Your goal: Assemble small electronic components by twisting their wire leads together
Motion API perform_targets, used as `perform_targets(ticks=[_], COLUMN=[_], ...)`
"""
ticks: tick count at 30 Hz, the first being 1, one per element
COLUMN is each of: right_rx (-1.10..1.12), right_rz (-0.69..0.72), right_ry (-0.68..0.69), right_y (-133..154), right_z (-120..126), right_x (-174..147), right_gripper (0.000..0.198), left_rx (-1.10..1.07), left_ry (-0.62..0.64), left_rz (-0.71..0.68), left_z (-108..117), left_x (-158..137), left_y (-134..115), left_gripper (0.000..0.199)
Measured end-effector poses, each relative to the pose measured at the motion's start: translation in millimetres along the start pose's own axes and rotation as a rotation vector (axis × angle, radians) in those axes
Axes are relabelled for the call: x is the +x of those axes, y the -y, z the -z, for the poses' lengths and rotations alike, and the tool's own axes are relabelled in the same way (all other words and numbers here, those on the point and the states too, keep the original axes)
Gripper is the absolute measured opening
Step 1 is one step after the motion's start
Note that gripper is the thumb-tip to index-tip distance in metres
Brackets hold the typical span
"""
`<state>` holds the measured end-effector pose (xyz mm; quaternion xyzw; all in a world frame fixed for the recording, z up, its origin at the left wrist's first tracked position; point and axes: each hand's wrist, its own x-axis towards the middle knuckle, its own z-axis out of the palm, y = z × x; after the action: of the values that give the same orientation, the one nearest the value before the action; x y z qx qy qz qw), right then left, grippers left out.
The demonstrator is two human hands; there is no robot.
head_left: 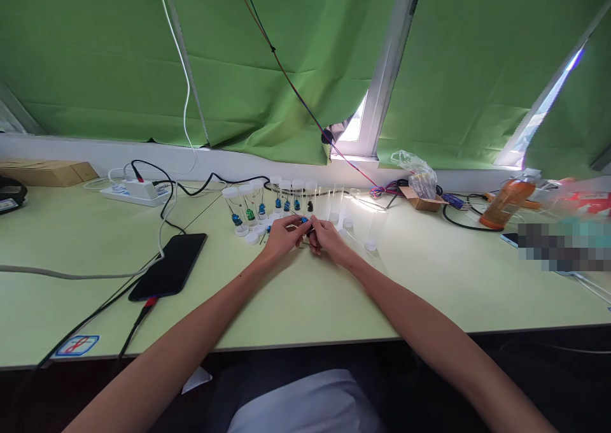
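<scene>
My left hand (286, 234) and my right hand (328, 237) meet above the table, fingertips pinched together. Between them shows a small blue piece (304, 220), too small to make out in detail; both hands are closed on it. Just behind and to the left stand several clear tubes (247, 198) with white caps. Inside them are small blue, green and black pieces, among them a green piece (250, 214) and a black piece (310, 207). Loose white caps (252, 237) lie beside my left hand. To the right of my right hand are clear tubes with white ends (371, 244).
A black phone (168, 267) with a cable plugged in lies at left, before a white power strip (138, 192). Cables cross the pale table (334, 305). Toward the right are a small cardboard box (422, 202) holding a plastic bag and a tilted orange drink bottle (508, 200).
</scene>
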<state>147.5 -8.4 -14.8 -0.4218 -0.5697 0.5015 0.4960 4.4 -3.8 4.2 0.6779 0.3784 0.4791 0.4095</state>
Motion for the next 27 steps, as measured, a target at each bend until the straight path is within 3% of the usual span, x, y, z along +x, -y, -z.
perform_targets(ticks=[27], right_rx=[-0.015], right_rz=[0.013], right_ry=[0.013], right_y=[0.9], right_z=[-0.2], right_x=[-1.4], right_gripper=[0.056], left_rx=[0.014], left_ry=[-0.001], left_rz=[0.001], left_z=[-0.1], left_x=[0.4], left_y=[-0.3], left_gripper=[0.039])
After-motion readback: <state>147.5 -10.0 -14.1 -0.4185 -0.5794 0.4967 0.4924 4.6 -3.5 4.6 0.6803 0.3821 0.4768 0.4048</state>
